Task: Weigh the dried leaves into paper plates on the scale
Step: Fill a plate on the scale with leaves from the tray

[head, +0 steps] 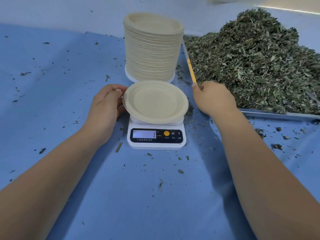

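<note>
left hand (pixel 105 106) fingers grip plate (pixel 155 101) rim on scale (pixel 156 139); right hand (pixel 213 99) right of scale, fingers curled, hold unclear.

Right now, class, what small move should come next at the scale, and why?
Probably lay the paper plate flat and let the left hand go: it grips the rim, the plate looks tilted on the scale, and the display reads 1.

Left hand (pixel 105 104) grips paper plate (pixel 155 102) on scale (pixel 155 143).
</note>
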{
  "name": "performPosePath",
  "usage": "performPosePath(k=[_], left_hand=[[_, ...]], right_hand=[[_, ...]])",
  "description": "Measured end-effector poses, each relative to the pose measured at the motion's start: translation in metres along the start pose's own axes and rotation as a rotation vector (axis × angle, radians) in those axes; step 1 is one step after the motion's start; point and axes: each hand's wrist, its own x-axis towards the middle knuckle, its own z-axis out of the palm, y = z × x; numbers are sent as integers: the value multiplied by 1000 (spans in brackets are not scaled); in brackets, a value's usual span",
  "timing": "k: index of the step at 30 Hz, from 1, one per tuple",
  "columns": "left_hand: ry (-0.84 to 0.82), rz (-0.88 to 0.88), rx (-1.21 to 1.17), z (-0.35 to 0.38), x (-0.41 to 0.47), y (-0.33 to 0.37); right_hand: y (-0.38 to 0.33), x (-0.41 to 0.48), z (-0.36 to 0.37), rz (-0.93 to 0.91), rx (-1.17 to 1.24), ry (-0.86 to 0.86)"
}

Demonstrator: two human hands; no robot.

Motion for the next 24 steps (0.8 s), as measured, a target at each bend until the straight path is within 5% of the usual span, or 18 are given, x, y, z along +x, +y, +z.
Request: performPosePath(k=[11, 24], left_hand=[[28, -6, -24, 3, -3, 2], [23, 6, -23, 4, -2, 2]], right_hand=[[4, -6, -5, -43, 131, 327], [13, -5, -9, -83, 164, 388]])
